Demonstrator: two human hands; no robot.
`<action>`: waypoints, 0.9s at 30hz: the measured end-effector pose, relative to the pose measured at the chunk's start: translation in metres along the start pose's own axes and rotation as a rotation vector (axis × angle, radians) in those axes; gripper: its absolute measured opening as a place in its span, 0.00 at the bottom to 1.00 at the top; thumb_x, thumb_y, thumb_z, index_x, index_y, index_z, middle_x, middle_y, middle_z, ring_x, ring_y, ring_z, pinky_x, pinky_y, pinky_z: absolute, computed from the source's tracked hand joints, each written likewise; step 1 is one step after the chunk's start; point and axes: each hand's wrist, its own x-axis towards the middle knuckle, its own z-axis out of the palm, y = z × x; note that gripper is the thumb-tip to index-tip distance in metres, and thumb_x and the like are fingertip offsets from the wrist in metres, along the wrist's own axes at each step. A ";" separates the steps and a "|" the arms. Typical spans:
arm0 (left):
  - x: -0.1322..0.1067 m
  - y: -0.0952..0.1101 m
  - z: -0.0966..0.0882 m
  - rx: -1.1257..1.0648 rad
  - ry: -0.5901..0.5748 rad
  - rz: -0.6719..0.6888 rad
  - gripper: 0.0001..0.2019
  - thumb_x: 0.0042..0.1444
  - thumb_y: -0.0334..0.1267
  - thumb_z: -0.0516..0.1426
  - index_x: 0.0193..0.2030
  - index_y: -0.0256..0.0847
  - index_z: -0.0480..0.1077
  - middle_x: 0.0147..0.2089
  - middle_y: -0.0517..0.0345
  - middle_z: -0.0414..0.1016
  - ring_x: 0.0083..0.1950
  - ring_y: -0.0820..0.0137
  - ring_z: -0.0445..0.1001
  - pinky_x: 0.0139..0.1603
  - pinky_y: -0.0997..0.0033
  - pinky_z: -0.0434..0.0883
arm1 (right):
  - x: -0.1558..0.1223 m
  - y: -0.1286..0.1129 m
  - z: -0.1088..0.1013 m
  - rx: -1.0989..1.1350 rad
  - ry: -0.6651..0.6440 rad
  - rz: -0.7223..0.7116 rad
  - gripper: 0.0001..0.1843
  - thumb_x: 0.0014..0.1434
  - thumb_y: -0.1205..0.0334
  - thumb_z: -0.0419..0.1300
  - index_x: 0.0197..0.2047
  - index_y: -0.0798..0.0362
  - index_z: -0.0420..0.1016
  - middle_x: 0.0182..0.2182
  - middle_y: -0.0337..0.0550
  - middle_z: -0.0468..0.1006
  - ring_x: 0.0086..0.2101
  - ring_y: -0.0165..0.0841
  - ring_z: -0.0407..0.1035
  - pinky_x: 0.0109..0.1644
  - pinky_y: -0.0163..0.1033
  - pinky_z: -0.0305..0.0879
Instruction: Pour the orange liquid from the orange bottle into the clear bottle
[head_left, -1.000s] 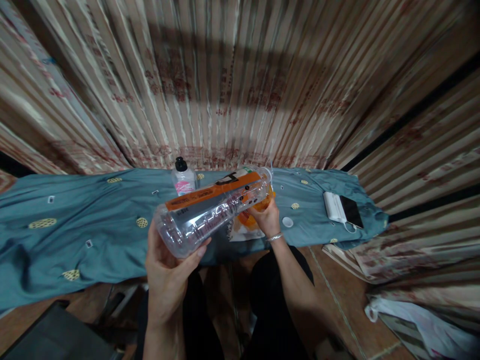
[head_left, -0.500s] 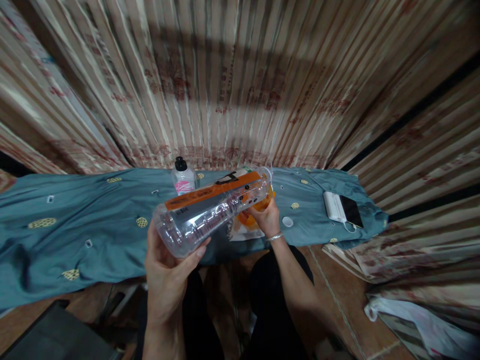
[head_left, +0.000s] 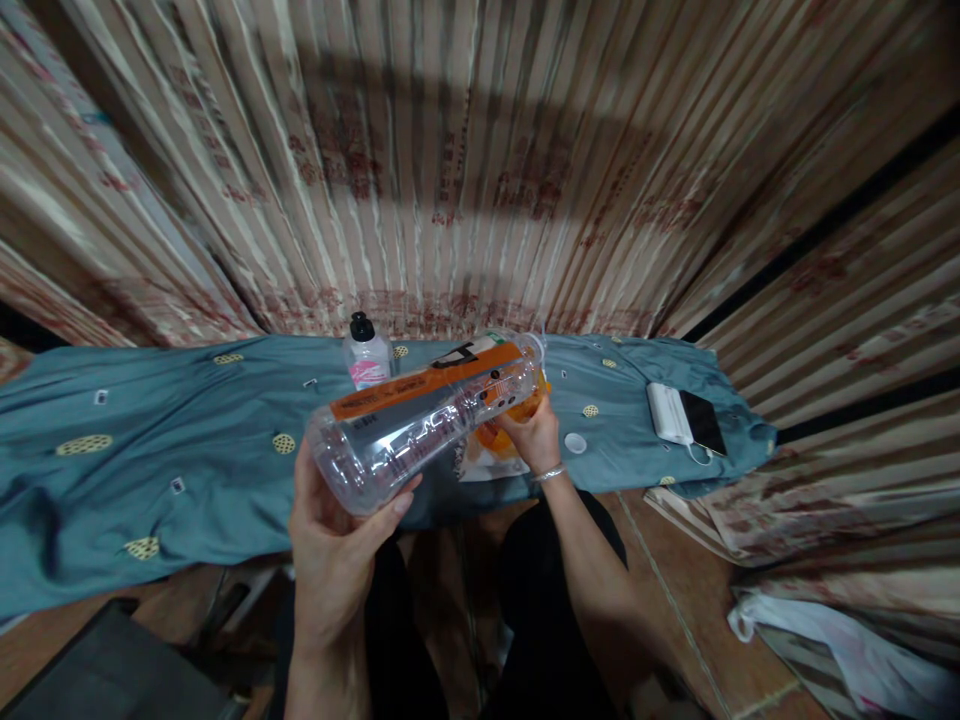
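Seen from above, 2 bare hands are at a large clear plastic bottle (head_left: 420,420), which is tilted over the near edge of a desk (head_left: 217,440) covered in teal, pineapple-patterned cloth. Its base points toward the person and to the left; its neck slants up to the right. The bottle has an orange and grey label.

The left hand (head_left: 330,560) cups the base, fingers curved around it and the thumb along the underside, gripping it. The right hand (head_left: 534,438), with a silvery bracelet (head_left: 550,474) at the wrist, is at the neck beside something orange (head_left: 487,440); its fingers are partly hidden, so I cannot tell how far closed they are or exactly what they hold.

Behind the large bottle stands a small black-capped bottle (head_left: 367,362). To the right lie a white disc (head_left: 575,443), then a white device (head_left: 667,412) against a dark-screened phone (head_left: 703,422).
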 end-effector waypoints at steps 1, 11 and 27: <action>0.000 0.000 0.000 0.006 0.002 -0.001 0.46 0.34 0.34 0.80 0.65 0.51 0.75 0.69 0.48 0.75 0.63 0.44 0.79 0.46 0.55 0.86 | 0.000 0.000 0.000 0.000 0.000 -0.002 0.38 0.42 0.40 0.78 0.50 0.48 0.71 0.42 0.47 0.87 0.41 0.47 0.84 0.43 0.46 0.79; 0.000 -0.001 0.000 -0.009 -0.003 0.008 0.44 0.35 0.32 0.79 0.63 0.52 0.77 0.68 0.50 0.76 0.61 0.49 0.81 0.46 0.58 0.86 | 0.000 -0.004 -0.001 -0.004 -0.002 0.014 0.38 0.41 0.40 0.78 0.50 0.49 0.71 0.41 0.47 0.87 0.41 0.48 0.83 0.42 0.45 0.78; 0.001 -0.001 0.002 -0.008 0.016 0.009 0.43 0.34 0.32 0.79 0.61 0.49 0.78 0.66 0.49 0.77 0.59 0.49 0.81 0.45 0.59 0.86 | 0.000 -0.003 -0.001 -0.007 0.007 0.011 0.37 0.42 0.40 0.77 0.49 0.48 0.70 0.40 0.46 0.86 0.40 0.47 0.83 0.40 0.45 0.77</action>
